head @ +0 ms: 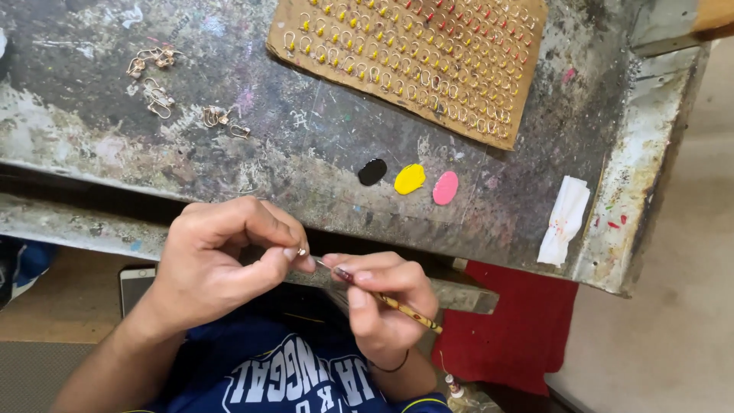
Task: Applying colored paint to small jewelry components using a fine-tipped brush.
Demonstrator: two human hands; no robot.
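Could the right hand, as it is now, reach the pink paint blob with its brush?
Probably yes. The right hand holds the brush near the bench edge, and the bare worktop between it and the pink paint blob holds no obstacle.

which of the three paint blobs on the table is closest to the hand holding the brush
The yellow blob, the middle one of the row. It lies almost straight above the right hand that holds the brush; the black blob lies slightly farther and the pink blob farthest.
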